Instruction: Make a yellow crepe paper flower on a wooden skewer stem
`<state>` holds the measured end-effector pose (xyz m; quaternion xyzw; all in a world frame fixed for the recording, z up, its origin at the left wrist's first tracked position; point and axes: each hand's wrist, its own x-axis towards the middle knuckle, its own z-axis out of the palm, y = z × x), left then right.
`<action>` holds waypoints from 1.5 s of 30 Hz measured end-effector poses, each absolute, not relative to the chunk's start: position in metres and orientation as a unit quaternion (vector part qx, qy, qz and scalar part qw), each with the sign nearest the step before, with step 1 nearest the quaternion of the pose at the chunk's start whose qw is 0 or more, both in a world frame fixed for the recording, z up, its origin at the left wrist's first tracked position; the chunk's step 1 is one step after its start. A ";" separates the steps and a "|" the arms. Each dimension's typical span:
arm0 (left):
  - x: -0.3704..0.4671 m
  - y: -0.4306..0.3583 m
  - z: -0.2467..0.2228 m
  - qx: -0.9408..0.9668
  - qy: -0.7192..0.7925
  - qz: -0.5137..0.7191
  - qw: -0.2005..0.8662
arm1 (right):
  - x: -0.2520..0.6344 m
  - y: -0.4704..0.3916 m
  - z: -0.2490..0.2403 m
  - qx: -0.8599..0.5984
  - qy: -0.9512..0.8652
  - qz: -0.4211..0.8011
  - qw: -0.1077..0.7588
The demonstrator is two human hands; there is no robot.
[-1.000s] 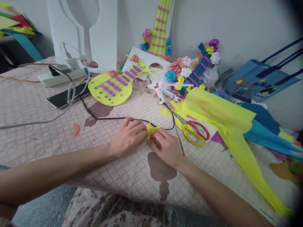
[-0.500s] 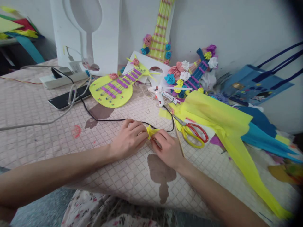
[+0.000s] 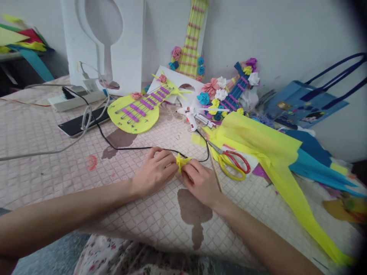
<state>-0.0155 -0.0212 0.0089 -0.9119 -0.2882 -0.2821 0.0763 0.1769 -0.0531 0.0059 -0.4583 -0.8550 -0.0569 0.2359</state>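
Between both hands is a small piece of yellow crepe paper (image 3: 181, 162), gathered into pointed folds. My left hand (image 3: 156, 172) pinches its left side, fingers closed. From the right, my right hand (image 3: 200, 179) grips the other side between thumb and fingers. Part of the paper is hidden under the fingertips. Just beyond the hands runs a black cord (image 3: 132, 148) from the white hot glue gun (image 3: 191, 116). To the right of my right hand lie a thin wooden stick (image 3: 215, 170) and scissors (image 3: 233, 164) with red and yellow handles.
A yellow paper guitar (image 3: 134, 114) with purple strips lies behind. Large yellow crepe sheets (image 3: 258, 133) spread to the right, near a blue bag (image 3: 306, 103). At the left are a phone (image 3: 83, 122) and a power strip (image 3: 74, 100). Cut-out white foam board (image 3: 129, 57) leans on the wall.
The fingers have shifted slightly on the yellow crepe paper, and its points are spread a little differently. Both hands keep their hold. The whole view has moved slightly.
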 end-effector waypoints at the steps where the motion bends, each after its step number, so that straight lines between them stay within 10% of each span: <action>1: -0.016 -0.021 0.009 -0.914 -0.286 -0.277 0.082 | 0.177 -0.053 0.005 -0.456 -0.856 -0.057 0.237; 14: -0.022 -0.022 0.014 -0.927 -0.254 -0.263 0.080 | 0.214 -0.042 0.017 -0.545 -0.788 -0.067 0.276; 22: -0.021 -0.022 0.010 -0.929 -0.257 -0.257 0.068 | 0.259 -0.040 0.014 -0.660 -0.737 -0.116 0.085; 32: -0.019 -0.024 0.011 -0.918 -0.257 -0.294 0.066 | 0.252 -0.050 0.039 -0.583 -0.750 0.104 0.295; 45: -0.019 -0.027 0.012 -0.908 -0.279 -0.303 0.081 | 0.211 -0.059 0.017 -0.477 -0.845 0.088 0.225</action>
